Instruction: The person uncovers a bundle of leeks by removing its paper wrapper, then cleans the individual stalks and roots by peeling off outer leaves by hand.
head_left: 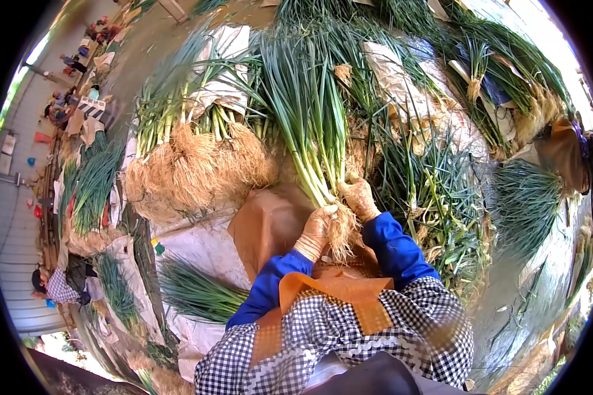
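Observation:
A bunch of green onions [315, 155] lies over my lap, its long leaves pointing away from me and its pale fibrous roots [341, 232] toward me. My left hand [315, 230], in a thin glove, is closed around the white stem ends just above the roots. On the other side, my right hand [358, 197], gloved too, has its fingers bent against the stems of the same bunch. Beneath is a brown apron [267, 224]. Left of the bunch rests a pile of green onions with thick tan roots [194, 161], partly under a whitish sack [224, 49].
Loose leaves and trimmings [438, 197] heap up on my right. A smaller onion bundle [197, 286] lies on white sheeting [194, 247] at my left. More bundles [530, 204] lie at far right. Several people sit at far left, one in a checked top [60, 288].

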`<state>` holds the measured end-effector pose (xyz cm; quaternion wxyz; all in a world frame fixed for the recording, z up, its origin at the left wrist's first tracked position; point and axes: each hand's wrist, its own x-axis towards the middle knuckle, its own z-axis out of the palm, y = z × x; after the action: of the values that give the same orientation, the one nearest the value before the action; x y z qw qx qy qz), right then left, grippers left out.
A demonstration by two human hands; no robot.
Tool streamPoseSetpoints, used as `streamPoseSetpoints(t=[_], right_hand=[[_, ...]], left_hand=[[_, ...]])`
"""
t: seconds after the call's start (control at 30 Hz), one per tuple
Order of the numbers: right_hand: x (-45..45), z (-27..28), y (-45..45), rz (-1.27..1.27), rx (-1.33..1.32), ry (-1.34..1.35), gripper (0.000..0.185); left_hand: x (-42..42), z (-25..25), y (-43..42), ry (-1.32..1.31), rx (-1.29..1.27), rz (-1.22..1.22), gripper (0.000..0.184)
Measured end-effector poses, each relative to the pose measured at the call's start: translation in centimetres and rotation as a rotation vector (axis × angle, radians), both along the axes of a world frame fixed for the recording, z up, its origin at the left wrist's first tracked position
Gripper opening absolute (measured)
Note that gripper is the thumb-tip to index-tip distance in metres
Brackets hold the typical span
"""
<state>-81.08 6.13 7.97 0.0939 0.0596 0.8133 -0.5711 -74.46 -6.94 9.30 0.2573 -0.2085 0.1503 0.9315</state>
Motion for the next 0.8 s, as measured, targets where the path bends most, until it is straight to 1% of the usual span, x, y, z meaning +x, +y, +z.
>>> streamPoseSetpoints(t=[0.03,0.07,0.1,0.17,0.2,0.23,0.27,0.3,0.33,0.37,0.4,0.43,0.47,0.5,0.53,0.57,0.6,0.63,0.67,0.7,0.73,0.77,0.8], right_hand=[[0.0,0.2,-0.2,-0.042,0.021,0.001,0.031],[-0.1,-0.4,-0.6,-0.079,0.042,-0.017,0.026],[0.0,-0.6,-0.6,-0.076,0.039,-0.023,0.026],[0.0,-0.8,0.0,-0.067,-0.338,-0.127,0.021],[-0.3,-1.8,0.3,-0.113,-0.373,-0.082,0.015],[-0.7,-1.6,0.6,-0.222,-0.630,-0.201,0.014],[-0.8,-1.5,1.0,-0.249,-0.638,-0.188,0.014],[-1.1,-1.8,1.8,-0.274,-0.644,-0.175,0.014],[-1.6,-2.3,2.5,-0.233,-0.609,-0.103,0.019],[-1.8,-2.7,3.2,-0.242,-0.765,-0.147,0.023],[-2.2,-2.2,4.0,-0.265,-0.731,-0.150,0.022],[-2.7,-2.1,5.0,-0.289,-0.696,-0.152,0.021],[-3.6,-2.0,5.6,-0.404,-0.820,-0.267,0.021],[-3.7,-1.2,5.7,-0.479,-1.034,-0.337,0.022],[-3.5,0.0,5.6,-0.395,-1.078,-0.347,0.022],[-2.9,0.8,5.2,-0.311,-1.118,-0.368,0.023],[-2.4,0.8,4.9,-0.182,-1.157,-0.373,0.024],[-2.5,0.9,4.9,-0.050,-0.975,-0.304,0.025],[-2.3,1.0,5.1,-0.002,-0.933,-0.264,0.025],[-1.6,2.1,4.8,0.042,-0.892,-0.230,0.025],[-1.3,2.6,4.1,-0.002,-0.837,-0.212,0.021],[-0.7,3.2,3.6,-0.011,-0.867,-0.250,0.016],[-0.4,2.8,2.7,-0.005,-0.822,-0.218,0.015]], left_hand=[[-0.1,0.1,0.2,-0.001,0.000,-0.001,0.015],[0.0,0.1,0.6,-0.018,-0.046,0.049,0.015],[0.1,0.1,0.7,-0.036,-0.094,0.099,0.016],[0.0,0.2,0.5,-0.036,-0.114,0.074,0.015],[-0.1,0.8,0.8,-0.036,-0.150,0.144,0.016],[-0.2,1.0,0.9,-0.036,-0.187,0.213,0.017],[0.1,-2.1,-0.7,0.013,-0.104,0.131,0.028],[0.3,1.7,-0.9,0.051,0.036,0.147,0.030],[0.0,1.1,-1.4,0.054,0.024,0.175,0.030],[-0.2,0.4,-1.8,0.056,0.012,0.203,0.030],[-0.1,3.5,-1.7,0.062,-0.048,0.181,0.025],[-0.5,4.1,-2.7,0.231,0.251,0.096,0.027],[0.2,4.7,-2.5,0.109,0.107,0.159,0.026],[0.3,8.0,-1.8,-0.007,-0.036,0.218,0.026],[0.0,7.5,-2.0,0.007,-0.114,0.193,0.028],[0.2,5.7,-2.7,0.001,-0.112,0.196,0.028],[0.2,3.0,-3.7,0.016,-0.136,0.081,0.030],[0.0,2.3,-4.1,0.036,-0.160,-0.033,0.033],[0.4,1.7,-4.0,0.050,-0.197,-0.036,0.041],[1.0,1.7,-4.2,0.050,-0.196,-0.032,0.041],[1.4,2.0,-4.7,0.071,-0.067,-0.034,0.042],[1.7,2.2,-5.0,0.091,0.060,-0.036,0.044],[1.8,3.3,-4.3,0.066,-0.005,-0.002,0.041]])
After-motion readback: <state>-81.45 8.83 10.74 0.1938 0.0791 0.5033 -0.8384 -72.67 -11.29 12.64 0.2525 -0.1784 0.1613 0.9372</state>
